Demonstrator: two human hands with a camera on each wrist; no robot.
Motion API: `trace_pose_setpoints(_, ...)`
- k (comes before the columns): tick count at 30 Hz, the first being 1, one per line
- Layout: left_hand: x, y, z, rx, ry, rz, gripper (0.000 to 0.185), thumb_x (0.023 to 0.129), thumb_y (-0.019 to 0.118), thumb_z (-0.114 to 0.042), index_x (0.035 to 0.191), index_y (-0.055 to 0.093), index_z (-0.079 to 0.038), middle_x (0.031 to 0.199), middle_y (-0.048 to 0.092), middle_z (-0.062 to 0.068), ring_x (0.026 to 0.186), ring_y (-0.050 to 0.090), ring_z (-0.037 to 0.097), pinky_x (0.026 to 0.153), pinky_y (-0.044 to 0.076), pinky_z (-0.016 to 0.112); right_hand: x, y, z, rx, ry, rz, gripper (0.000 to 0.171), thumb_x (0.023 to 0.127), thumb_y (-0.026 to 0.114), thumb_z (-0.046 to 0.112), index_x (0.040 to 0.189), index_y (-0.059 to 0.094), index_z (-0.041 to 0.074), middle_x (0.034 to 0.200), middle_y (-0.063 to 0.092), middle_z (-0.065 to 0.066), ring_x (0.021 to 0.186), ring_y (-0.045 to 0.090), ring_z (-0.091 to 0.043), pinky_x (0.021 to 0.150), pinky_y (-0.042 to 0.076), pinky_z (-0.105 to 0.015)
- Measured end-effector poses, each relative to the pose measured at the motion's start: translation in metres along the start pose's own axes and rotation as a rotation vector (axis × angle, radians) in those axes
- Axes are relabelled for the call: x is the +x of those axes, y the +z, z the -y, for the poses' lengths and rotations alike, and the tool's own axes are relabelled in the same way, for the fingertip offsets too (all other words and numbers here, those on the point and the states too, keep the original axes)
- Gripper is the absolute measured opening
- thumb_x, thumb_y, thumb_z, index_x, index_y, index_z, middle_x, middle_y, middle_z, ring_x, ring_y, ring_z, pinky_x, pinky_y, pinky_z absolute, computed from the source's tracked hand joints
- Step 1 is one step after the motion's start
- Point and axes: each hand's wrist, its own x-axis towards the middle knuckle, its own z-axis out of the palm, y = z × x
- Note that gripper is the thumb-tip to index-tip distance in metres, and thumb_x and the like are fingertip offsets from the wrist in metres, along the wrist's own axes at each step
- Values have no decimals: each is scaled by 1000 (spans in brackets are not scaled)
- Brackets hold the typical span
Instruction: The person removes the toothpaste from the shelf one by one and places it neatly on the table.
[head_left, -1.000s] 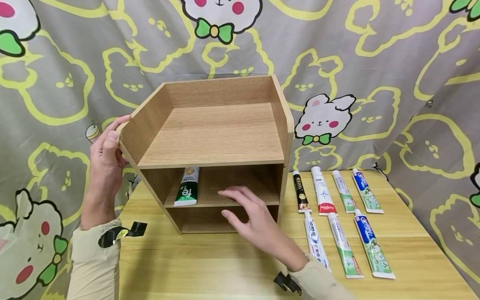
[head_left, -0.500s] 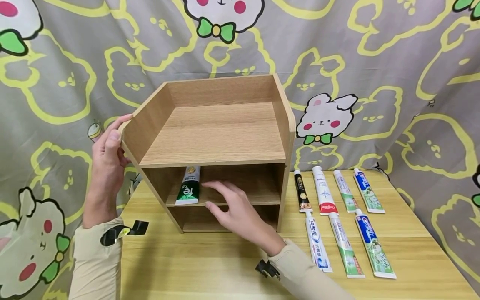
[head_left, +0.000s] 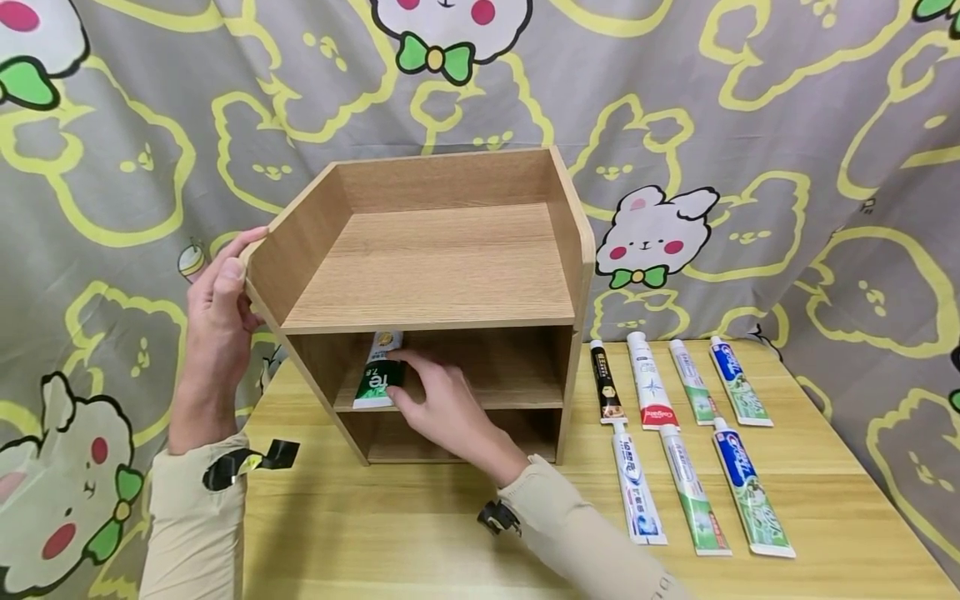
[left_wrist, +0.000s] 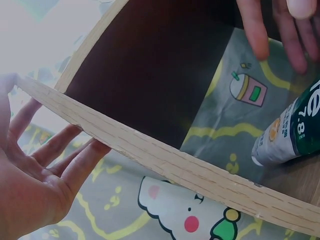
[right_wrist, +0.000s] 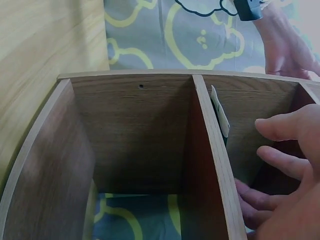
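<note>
A small wooden shelf unit [head_left: 442, 267] stands on the table, its upper left side panel held at the front edge by my left hand [head_left: 217, 333]. In the left wrist view, the fingertips of that hand [left_wrist: 45, 175] press the panel from outside. A green and white toothpaste tube [head_left: 375, 385] lies at the left of the middle compartment, flat end toward the front. My right hand [head_left: 450, 408] reaches into this compartment, its thumb and index fingertip overlapping the tube's right edge in the head view. In the right wrist view, its fingers [right_wrist: 280, 165] are spread beside the tube's thin end [right_wrist: 221, 112].
Several toothpaste tubes lie in two rows to the right of the shelf, among them a red and white one [head_left: 651, 383], a black one [head_left: 606, 379] and a blue and green one [head_left: 750, 492]. A patterned curtain [head_left: 750, 125] hangs behind the table [head_left: 360, 533].
My right hand has moved left across the front of the middle compartment to the green and white toothpaste tube. My left hand keeps its hold on the shelf panel.
</note>
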Motion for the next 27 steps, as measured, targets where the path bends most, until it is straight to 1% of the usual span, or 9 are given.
trace_pose_setpoints(3,0,1,-1,-9,-2,8,47,101,52,-30,143,61,-10,129,52,17,97,62,27,65,60,26,4,5,4,-81,44,7,44,97,71,28,139,62,21,132,66,-2,106,68,-20,93,51,-43)
trace_pose_setpoints(5,0,1,0,-4,0,1,47,101,53,-30,142,61,-10,128,53,18,95,62,27,63,60,26,7,9,7,-159,73,17,45,96,71,33,140,61,24,131,67,-1,105,68,-22,96,47,-51)
trace_pose_setpoints(7,0,1,1,-1,5,-4,47,101,53,-30,142,62,-9,127,54,18,95,62,28,62,59,26,11,12,10,-243,96,30,46,96,70,38,140,61,28,128,67,1,107,65,-24,98,42,-57)
trace_pose_setpoints(10,1,0,2,1,15,-8,47,101,53,-29,142,62,-8,126,54,19,94,62,28,61,59,26,16,18,15,-348,118,47,46,96,69,43,139,60,32,122,64,-2,112,61,-26,101,39,-62)
trace_pose_setpoints(12,1,0,2,-4,17,-6,47,101,52,-29,142,61,-8,126,54,19,95,61,28,62,59,25,19,22,16,-395,131,55,45,96,68,46,138,61,33,121,61,-5,115,56,-28,100,39,-62)
trace_pose_setpoints(15,1,0,3,-2,23,-18,47,101,53,-28,142,61,-7,127,55,20,95,62,28,61,59,26,24,26,19,-428,157,68,46,97,66,47,140,61,32,127,58,-10,119,53,-31,99,38,-66)
trace_pose_setpoints(19,1,1,3,-3,25,-26,48,101,53,-28,143,60,-6,128,54,21,96,61,29,62,60,26,29,31,21,-420,198,93,48,98,64,47,144,57,31,135,53,-16,125,49,-35,100,38,-69)
trace_pose_setpoints(24,1,-1,4,2,21,-19,48,101,53,-29,142,61,-7,129,53,20,96,61,29,61,59,25,35,34,23,-409,223,111,49,98,65,43,145,56,29,134,56,-15,126,49,-35,98,41,-62)
trace_pose_setpoints(27,1,-1,4,-10,22,-19,47,100,55,-29,142,62,-7,127,54,20,94,61,29,59,58,25,38,33,24,-409,234,128,50,96,67,40,142,56,28,124,59,-12,121,53,-31,96,45,-55)
